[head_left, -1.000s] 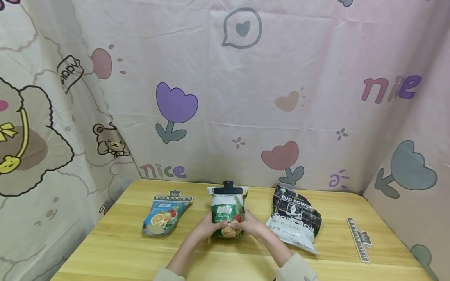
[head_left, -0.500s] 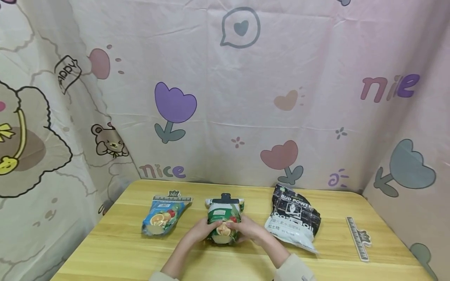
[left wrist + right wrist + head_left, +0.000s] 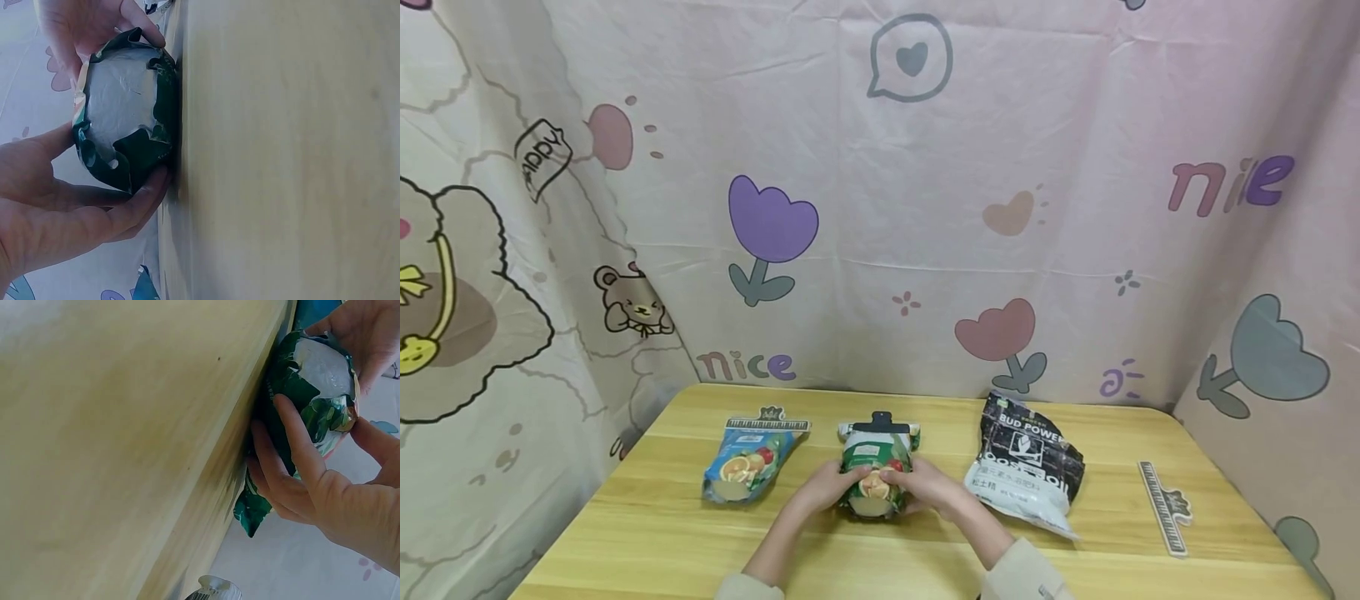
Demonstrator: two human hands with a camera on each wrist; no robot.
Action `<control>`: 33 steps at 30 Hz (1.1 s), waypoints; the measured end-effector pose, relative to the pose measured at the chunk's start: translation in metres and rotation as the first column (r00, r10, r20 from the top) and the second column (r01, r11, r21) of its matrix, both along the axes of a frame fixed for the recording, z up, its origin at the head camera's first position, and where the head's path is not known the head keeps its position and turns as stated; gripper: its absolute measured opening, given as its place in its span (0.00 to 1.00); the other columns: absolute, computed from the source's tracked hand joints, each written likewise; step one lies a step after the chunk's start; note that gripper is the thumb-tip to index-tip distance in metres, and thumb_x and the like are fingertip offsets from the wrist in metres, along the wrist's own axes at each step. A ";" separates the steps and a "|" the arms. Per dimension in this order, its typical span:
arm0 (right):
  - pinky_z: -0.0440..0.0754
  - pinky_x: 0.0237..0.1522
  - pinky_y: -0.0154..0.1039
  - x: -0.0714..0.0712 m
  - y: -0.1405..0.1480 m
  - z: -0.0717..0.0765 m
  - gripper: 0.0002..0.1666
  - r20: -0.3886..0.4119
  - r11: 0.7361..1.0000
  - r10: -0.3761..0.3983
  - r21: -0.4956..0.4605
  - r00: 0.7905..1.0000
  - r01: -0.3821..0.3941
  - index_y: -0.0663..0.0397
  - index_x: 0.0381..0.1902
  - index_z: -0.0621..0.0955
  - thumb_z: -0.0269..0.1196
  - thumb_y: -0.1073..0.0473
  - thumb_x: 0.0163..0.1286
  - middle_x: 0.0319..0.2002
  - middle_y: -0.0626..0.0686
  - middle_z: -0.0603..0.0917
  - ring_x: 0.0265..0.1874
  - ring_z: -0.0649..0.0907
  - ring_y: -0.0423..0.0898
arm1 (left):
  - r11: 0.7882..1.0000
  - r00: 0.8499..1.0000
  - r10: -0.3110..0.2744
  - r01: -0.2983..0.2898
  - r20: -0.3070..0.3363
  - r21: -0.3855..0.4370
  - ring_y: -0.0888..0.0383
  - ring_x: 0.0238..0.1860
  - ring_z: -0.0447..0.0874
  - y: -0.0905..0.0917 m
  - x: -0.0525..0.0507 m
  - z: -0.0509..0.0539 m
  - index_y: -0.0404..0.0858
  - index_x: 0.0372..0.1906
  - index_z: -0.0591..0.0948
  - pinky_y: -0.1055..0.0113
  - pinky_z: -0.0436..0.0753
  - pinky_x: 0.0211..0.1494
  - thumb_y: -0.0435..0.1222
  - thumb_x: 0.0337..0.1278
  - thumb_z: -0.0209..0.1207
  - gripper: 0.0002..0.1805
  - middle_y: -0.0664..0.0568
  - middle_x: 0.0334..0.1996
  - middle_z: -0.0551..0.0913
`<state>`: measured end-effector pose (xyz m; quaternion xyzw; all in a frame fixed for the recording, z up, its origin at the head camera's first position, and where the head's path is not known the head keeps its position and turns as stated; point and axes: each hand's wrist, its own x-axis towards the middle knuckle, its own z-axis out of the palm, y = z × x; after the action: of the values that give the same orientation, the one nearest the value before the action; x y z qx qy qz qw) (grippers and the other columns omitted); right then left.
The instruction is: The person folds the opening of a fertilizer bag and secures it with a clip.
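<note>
A green and white bag printed with fruit [image 3: 867,458] lies at the middle of the table, its top folded under a black clip [image 3: 880,426]. My left hand [image 3: 827,487] grips its left side and my right hand [image 3: 931,487] its right side. Both thumbs press the front near the bottom end. In the left wrist view the crinkled pale base of the bag [image 3: 119,94] faces the camera, with fingers of the left hand [image 3: 69,209] curled beneath. Fingers of the right hand [image 3: 312,481] wrap the green side in the right wrist view.
On the wooden table [image 3: 880,562], a blue fruit-print bag [image 3: 745,462] with a piano-key clip [image 3: 767,424] lies left. A black and white soil bag [image 3: 1028,471] lies right, and a loose piano-key clip [image 3: 1163,508] farther right. A patterned curtain [image 3: 850,208] hangs behind.
Both hands have lowered the green bag and drawn it slightly toward me, its clipped top tipping back. Over the last half second it has hardly moved.
</note>
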<state>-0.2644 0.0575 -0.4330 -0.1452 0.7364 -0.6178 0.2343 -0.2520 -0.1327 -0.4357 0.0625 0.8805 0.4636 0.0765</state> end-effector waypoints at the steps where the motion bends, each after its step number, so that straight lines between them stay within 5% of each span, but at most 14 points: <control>1: 0.80 0.37 0.51 0.000 0.000 0.000 0.24 -0.003 1.000 -0.001 0.003 1.000 0.001 0.74 0.54 0.68 0.55 0.59 0.69 0.47 0.63 0.76 0.45 0.78 0.62 | 1.000 1.000 0.002 -0.002 0.000 0.001 0.37 0.45 0.75 0.000 -0.001 -0.001 0.16 0.48 0.70 0.47 0.75 0.47 0.49 0.63 0.51 0.34 0.30 0.42 0.76; 8: 0.81 0.37 0.50 -0.002 0.000 0.004 0.22 -0.007 0.999 -0.028 0.021 1.000 0.028 0.75 0.50 0.70 0.56 0.60 0.67 0.42 0.60 0.77 0.41 0.80 0.60 | 1.000 1.000 0.001 -0.001 -0.022 0.007 0.38 0.44 0.76 0.000 -0.004 -0.001 0.16 0.49 0.70 0.49 0.75 0.46 0.55 0.60 0.51 0.39 0.30 0.42 0.76; 16: 0.81 0.37 0.46 -0.004 0.003 0.003 0.25 -0.033 0.999 -0.020 0.050 0.999 0.022 0.74 0.49 0.70 0.58 0.55 0.66 0.42 0.61 0.77 0.41 0.80 0.58 | 1.000 0.999 -0.005 0.005 -0.032 0.003 0.40 0.42 0.76 0.003 0.000 0.004 0.18 0.47 0.72 0.48 0.75 0.45 0.49 0.64 0.51 0.32 0.32 0.41 0.77; 21: 0.81 0.38 0.46 0.000 0.008 0.005 0.28 -0.108 0.991 -0.027 0.124 0.994 0.041 0.75 0.53 0.68 0.58 0.55 0.67 0.45 0.66 0.76 0.42 0.79 0.58 | 0.990 0.994 0.030 -0.044 -0.103 -0.134 0.36 0.48 0.73 0.010 -0.001 0.002 0.20 0.50 0.73 0.45 0.72 0.49 0.48 0.64 0.51 0.30 0.30 0.45 0.76; 24: 0.80 0.39 0.48 0.005 0.021 0.011 0.33 -0.146 0.987 -0.037 0.148 0.989 0.059 0.80 0.58 0.63 0.58 0.57 0.67 0.46 0.71 0.75 0.41 0.79 0.61 | 0.954 0.972 0.106 -0.159 -0.210 -0.254 0.33 0.54 0.67 0.023 0.001 0.007 0.21 0.56 0.69 0.43 0.68 0.54 0.47 0.59 0.56 0.33 0.27 0.51 0.71; 27: 0.79 0.42 0.49 0.010 0.045 0.023 0.36 -0.185 0.986 -0.078 0.133 0.980 0.104 0.84 0.59 0.59 0.56 0.58 0.67 0.48 0.73 0.73 0.44 0.77 0.64 | 0.937 0.930 0.159 -0.248 -0.332 -0.246 0.35 0.56 0.65 0.043 0.005 0.017 0.23 0.58 0.68 0.45 0.68 0.55 0.43 0.55 0.61 0.33 0.28 0.54 0.68; 30: 0.77 0.45 0.50 0.013 0.078 0.039 0.34 -0.228 0.973 -0.174 0.111 0.958 0.203 0.81 0.60 0.60 0.55 0.57 0.68 0.51 0.73 0.72 0.47 0.75 0.66 | 0.965 0.899 0.149 -0.223 -0.413 -0.138 0.38 0.56 0.66 0.068 0.009 0.026 0.27 0.57 0.71 0.47 0.69 0.55 0.40 0.53 0.63 0.29 0.33 0.56 0.69; 33: 0.73 0.50 0.53 0.007 0.124 0.044 0.36 -0.270 0.948 -0.274 0.088 0.923 0.307 0.74 0.62 0.61 0.55 0.52 0.68 0.54 0.72 0.70 0.47 0.76 0.64 | 0.990 0.907 0.115 -0.137 -0.404 -0.026 0.42 0.55 0.69 0.095 0.011 0.030 0.32 0.55 0.74 0.50 0.71 0.55 0.39 0.55 0.61 0.25 0.38 0.55 0.72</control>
<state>-0.2577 0.1812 -0.3890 -0.0968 0.8120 -0.5732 0.0523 -0.2408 -0.0379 -0.4053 0.0973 0.8917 0.4211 -0.1345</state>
